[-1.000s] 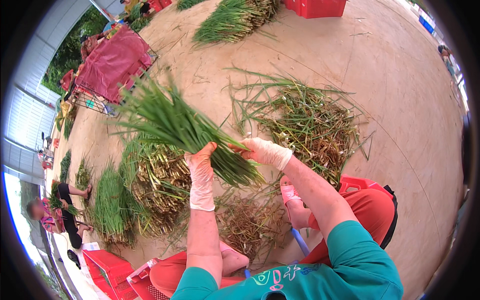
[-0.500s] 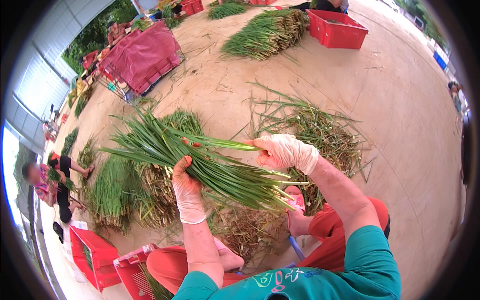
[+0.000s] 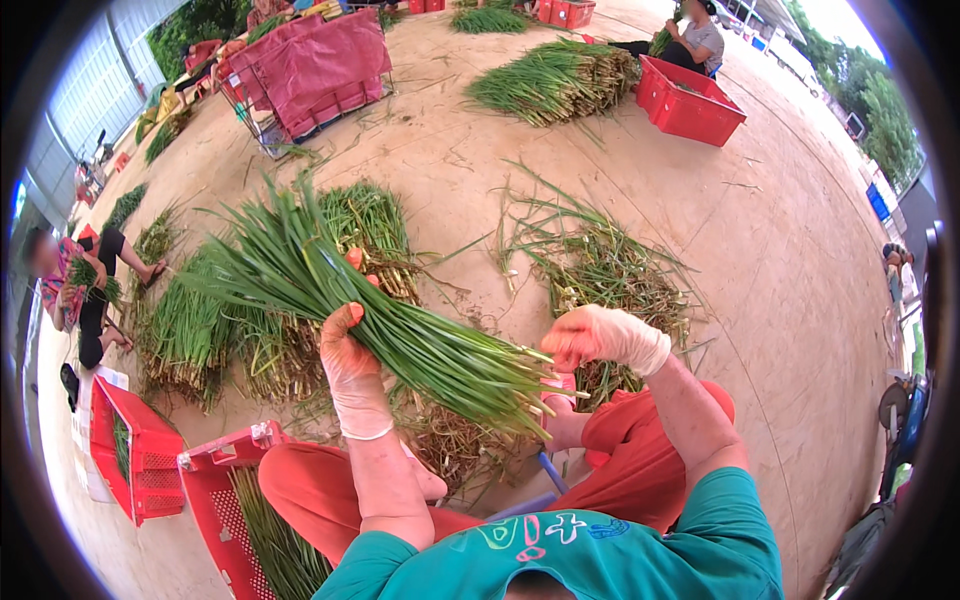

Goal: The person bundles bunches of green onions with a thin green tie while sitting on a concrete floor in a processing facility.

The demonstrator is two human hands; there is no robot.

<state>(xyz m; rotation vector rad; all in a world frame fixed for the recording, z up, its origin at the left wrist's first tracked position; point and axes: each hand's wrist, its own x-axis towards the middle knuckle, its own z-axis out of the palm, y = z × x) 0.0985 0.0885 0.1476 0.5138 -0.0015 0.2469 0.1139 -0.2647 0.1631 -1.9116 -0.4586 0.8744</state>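
Observation:
My left hand [image 3: 350,370], in a pale thin glove with orange-stained fingers, is wrapped round a thick bunch of garlic chives [image 3: 420,340]. The long green leaves fan to the upper left, while the pale stem ends point toward my right. Close to those stem ends is my right hand [image 3: 608,337], gloved the same way, its fingers curled together. Whether a stem is pinched in them is hidden. Below the bunch lies a litter of dry trimmings [image 3: 455,440]. Another heap of loose leaves and trimmings [image 3: 625,280] lies beyond my right hand.
Stacked chives [image 3: 190,335] lie at left. Red crates stand beside my left knee [image 3: 215,505] and farther left [image 3: 150,470]. Another red crate [image 3: 690,100] and a chive pile [image 3: 555,80] stand far ahead. A person [image 3: 85,285] sits at left; a red-draped cart [image 3: 315,75] stands behind.
My right hand has moved right and down, off the leaf it was drawing from the bunch. The bunch in my left hand has shifted slightly left and tilts more steeply. The view has turned somewhat.

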